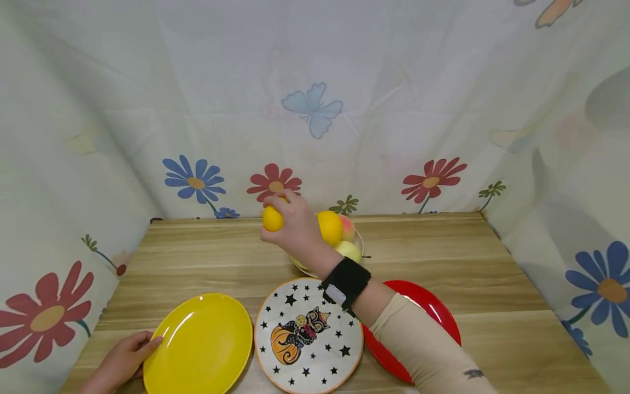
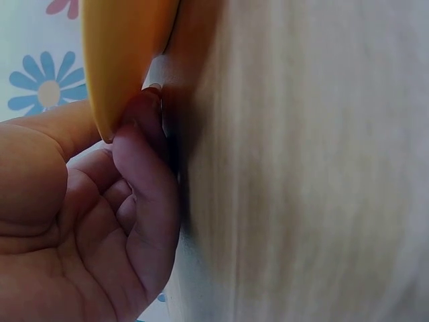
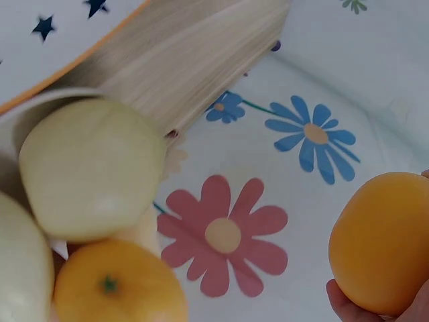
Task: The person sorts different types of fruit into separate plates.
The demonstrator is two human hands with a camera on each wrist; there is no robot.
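Note:
My right hand point(image 1: 297, 224) grips an orange point(image 1: 273, 218) above the back of the table, just left of a fruit bowl point(image 1: 362, 243). The same orange point(image 3: 382, 245) shows at the right edge of the right wrist view, with fingertips around it. Inside the bowl are another orange point(image 1: 330, 229), a peach point(image 1: 347, 228) and pale yellow-green fruits point(image 3: 94, 168); my forearm hides part of the bowl. At the front left, my left hand point(image 1: 125, 355) pinches the rim of a yellow plate point(image 1: 202, 345), thumb on top and fingers underneath point(image 2: 144, 161).
A white plate point(image 1: 307, 339) with black stars and a cat on a pumpkin lies in the middle. To its right is a red plate point(image 1: 440, 317), partly covered by my right sleeve point(image 1: 428, 350). A flowered curtain point(image 1: 315, 153) surrounds the wooden table point(image 1: 497, 306).

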